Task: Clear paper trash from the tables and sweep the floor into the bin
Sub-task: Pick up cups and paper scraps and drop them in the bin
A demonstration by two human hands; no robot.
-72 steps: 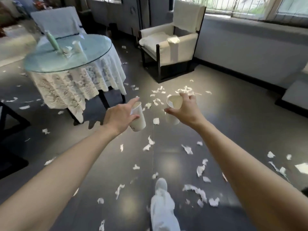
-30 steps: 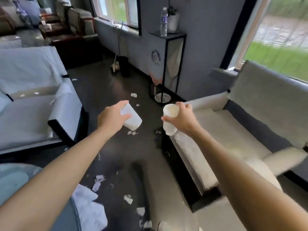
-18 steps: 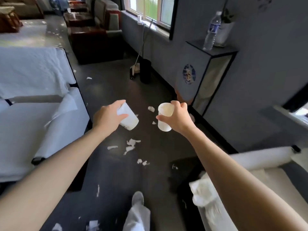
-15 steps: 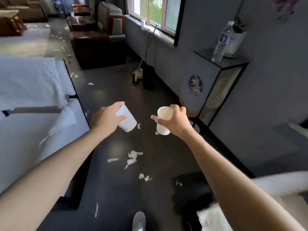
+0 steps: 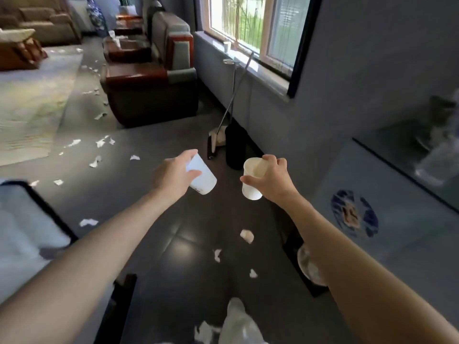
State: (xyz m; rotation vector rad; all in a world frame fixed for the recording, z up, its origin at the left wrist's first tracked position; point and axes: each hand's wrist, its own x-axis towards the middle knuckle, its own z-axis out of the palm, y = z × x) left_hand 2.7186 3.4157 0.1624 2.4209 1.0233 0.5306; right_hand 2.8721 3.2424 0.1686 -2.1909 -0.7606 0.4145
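Dark floor [image 5: 178, 256] ran ahead to a black bin [image 5: 235, 147] against the wall below the window, a dustpan [image 5: 215, 142] propped just beside it. The left hand [image 5: 171, 178] had its fingers curled round the left cup [image 5: 203, 180], which lay tilted with its base pointing away. The right hand [image 5: 273, 180] gripped the right cup [image 5: 251, 184] near the rim, roughly upright. Both cups hung in the air, short of the bin. Doing this well probably meant bringing each cup right over the narrow bin mouth and lowering it before letting go, one hand at a time, since light cups could glance off the rim. The dustpan's handle wanted a wide berth. Scraps [image 5: 247, 235] underfoot were best stepped over, not scattered.
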